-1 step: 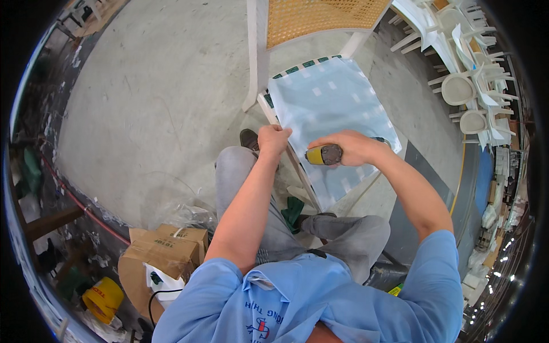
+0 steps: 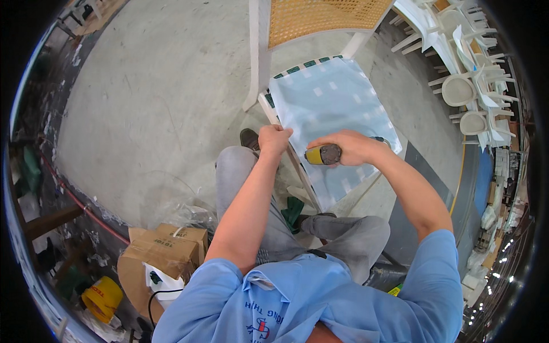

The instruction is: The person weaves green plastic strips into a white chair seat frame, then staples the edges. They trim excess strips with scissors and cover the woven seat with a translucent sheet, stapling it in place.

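A white wooden chair frame (image 2: 261, 74) stands before my knees, its seat webbed with green straps (image 2: 309, 64). Pale blue-white cloth (image 2: 326, 97) with small white rectangles covers most of the seat. My left hand (image 2: 274, 139) is closed at the seat's left edge, pinching the edge of the cloth. Over the near part of the seat, my right hand (image 2: 351, 147) wraps round what looks like a staple gun (image 2: 323, 155), with a yellow body and a dark cap. Its lower end and contact with the cloth are hidden.
The chair's back has a woven cane panel (image 2: 320, 23). At lower left are a cardboard box (image 2: 160, 251) and a yellow bucket (image 2: 103, 298). White chairs (image 2: 460, 88) stand stacked at the far right. Green strap (image 2: 293, 212) hangs below the seat, beside my legs.
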The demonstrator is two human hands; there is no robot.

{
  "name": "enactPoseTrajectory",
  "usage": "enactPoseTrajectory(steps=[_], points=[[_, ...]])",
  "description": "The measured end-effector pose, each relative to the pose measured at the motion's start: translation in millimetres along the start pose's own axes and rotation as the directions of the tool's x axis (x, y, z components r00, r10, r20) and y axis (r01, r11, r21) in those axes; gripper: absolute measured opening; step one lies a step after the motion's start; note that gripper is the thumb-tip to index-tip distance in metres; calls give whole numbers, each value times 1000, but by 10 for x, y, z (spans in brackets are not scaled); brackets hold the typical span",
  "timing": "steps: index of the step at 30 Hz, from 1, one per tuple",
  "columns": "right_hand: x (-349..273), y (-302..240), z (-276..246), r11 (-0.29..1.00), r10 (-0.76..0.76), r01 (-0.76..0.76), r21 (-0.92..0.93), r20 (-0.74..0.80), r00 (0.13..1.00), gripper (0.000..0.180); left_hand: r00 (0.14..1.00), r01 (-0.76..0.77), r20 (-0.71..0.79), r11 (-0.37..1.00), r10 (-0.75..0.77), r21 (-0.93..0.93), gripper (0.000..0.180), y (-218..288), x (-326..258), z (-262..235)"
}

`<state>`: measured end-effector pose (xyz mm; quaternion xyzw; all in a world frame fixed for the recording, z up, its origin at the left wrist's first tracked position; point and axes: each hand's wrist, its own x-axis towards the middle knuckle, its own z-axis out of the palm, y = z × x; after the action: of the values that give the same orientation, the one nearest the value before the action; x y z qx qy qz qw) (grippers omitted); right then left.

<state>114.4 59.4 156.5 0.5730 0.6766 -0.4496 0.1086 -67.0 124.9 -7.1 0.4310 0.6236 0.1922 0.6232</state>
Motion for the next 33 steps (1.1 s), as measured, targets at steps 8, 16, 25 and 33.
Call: enactPoseTrajectory(steps=[8,16,25,33], points=[[278,19,-39,997,-64,65,-49,23,998,70,1000,-29,11,1000,29,6,27,80,16,-13],[341,-41,-5,990,-52,54,-133,18,998,67,999,37,1,998,-37,43,25,82,44,-8],[24,16,-173,981,-91,109,160,-116,989,72,994,-79,-63,985,90,152,35,442,159,-153],[308,-150,-522,996,-38,44,71,-81,996,70,990,-81,-111,996,84,34,28,385,553,-197]])
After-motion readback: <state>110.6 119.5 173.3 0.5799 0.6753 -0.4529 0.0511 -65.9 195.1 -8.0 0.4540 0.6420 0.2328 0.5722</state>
